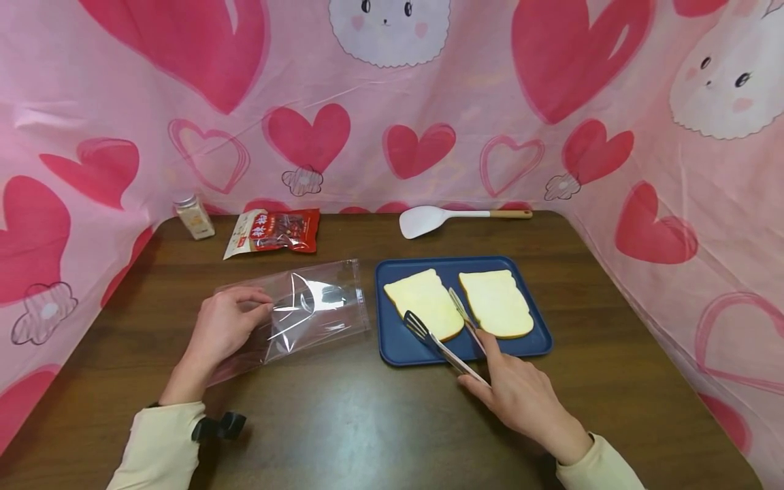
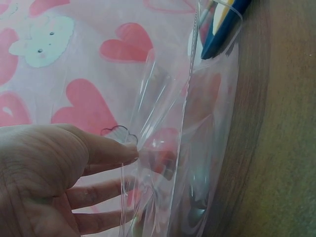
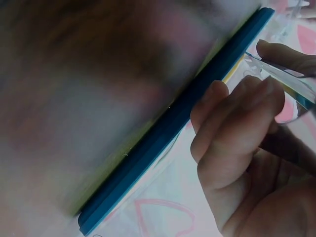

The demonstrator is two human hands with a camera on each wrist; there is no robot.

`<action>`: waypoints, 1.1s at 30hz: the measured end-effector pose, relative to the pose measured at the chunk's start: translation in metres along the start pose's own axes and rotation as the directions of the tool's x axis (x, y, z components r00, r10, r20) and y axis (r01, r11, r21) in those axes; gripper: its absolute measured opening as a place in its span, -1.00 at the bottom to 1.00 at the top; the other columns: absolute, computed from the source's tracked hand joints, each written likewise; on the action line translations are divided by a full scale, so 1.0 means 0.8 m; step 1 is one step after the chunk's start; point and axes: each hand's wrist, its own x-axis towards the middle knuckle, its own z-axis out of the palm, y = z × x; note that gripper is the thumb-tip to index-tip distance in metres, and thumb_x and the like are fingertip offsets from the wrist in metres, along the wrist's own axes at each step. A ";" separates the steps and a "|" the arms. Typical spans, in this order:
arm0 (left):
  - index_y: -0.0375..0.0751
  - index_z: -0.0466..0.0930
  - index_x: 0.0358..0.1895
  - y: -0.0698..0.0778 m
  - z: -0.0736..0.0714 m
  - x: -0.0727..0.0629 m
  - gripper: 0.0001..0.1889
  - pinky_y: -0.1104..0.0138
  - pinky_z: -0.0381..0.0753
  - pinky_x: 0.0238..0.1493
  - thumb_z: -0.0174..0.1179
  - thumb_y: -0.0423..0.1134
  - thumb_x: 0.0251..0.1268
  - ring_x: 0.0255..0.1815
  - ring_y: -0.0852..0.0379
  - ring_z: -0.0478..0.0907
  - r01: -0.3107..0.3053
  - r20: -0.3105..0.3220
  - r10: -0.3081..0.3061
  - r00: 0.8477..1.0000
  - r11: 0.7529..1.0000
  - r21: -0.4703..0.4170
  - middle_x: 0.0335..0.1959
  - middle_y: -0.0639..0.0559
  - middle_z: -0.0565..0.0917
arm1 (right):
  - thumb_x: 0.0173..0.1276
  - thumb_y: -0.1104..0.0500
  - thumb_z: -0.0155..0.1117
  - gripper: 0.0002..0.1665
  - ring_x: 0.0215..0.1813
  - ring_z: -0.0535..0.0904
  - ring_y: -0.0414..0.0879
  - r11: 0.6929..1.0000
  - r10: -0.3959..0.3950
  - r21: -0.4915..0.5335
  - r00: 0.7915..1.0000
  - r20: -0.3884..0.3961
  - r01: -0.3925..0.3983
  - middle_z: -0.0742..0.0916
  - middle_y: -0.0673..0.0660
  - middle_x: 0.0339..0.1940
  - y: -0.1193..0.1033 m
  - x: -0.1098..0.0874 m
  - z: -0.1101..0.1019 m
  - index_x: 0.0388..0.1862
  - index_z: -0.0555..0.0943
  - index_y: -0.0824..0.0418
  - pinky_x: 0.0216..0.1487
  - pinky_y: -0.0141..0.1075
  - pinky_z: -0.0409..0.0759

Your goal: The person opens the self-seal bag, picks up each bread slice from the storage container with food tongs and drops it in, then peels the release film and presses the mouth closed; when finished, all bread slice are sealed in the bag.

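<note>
My left hand [image 1: 229, 323] pinches the top film of a clear plastic bag [image 1: 324, 299] between thumb and fingertips; the left wrist view shows the film [image 2: 173, 163] lifted and creased. The bag's sealing strip faces the blue tray [image 1: 387, 333]. Two bread slices, a left slice [image 1: 425, 296] and a right slice [image 1: 496, 303], lie on that tray. Metal tongs [image 1: 450, 357] are held in my right hand [image 1: 529, 391], thumb on one arm and fingers on the other. Their dark slotted tips are spread, one over the left slice's lower left edge, the other by its right edge.
Behind the tray lies a white spatula [image 1: 422, 221] with a wooden handle. At the back left are a red-and-white food packet [image 1: 282, 230] and a small seasoning jar [image 1: 194, 216]. A pink heart-patterned cloth [image 1: 367, 136] hangs around the wooden table [image 1: 343, 422].
</note>
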 end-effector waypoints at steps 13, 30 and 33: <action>-0.28 0.84 -0.05 -0.001 0.000 0.000 -0.80 -0.33 0.40 0.34 0.34 -0.24 0.44 0.34 -0.42 0.51 0.020 0.010 -0.020 1.000 1.000 -0.008 0.19 -0.38 0.72 | 0.36 -0.30 0.45 -0.03 -0.42 0.64 0.00 1.000 0.011 -0.004 1.000 -0.012 -0.011 0.68 0.09 -0.45 -0.007 -0.003 0.000 0.54 0.27 0.09 -0.54 -0.11 0.50; -0.29 0.84 -0.08 0.000 -0.001 -0.002 -0.83 -0.34 0.41 0.31 0.34 -0.28 0.43 0.32 -0.44 0.52 0.030 0.004 -0.030 1.000 0.999 -0.021 0.18 -0.40 0.72 | 0.38 -0.26 0.46 -0.04 -0.48 0.55 -0.07 1.000 0.019 0.022 1.000 0.009 -0.019 0.59 0.04 -0.53 -0.010 -0.004 0.001 0.54 0.26 0.12 -0.56 -0.15 0.47; -0.29 0.84 -0.08 0.000 -0.001 -0.002 -0.82 -0.34 0.41 0.31 0.34 -0.28 0.43 0.31 -0.44 0.51 0.032 0.006 -0.032 0.999 0.999 -0.026 0.19 -0.40 0.71 | 0.38 -0.25 0.46 -0.04 -0.49 0.56 -0.07 1.000 0.016 0.017 1.000 0.003 -0.016 0.59 0.04 -0.54 -0.011 -0.005 0.002 0.54 0.26 0.13 -0.56 -0.14 0.48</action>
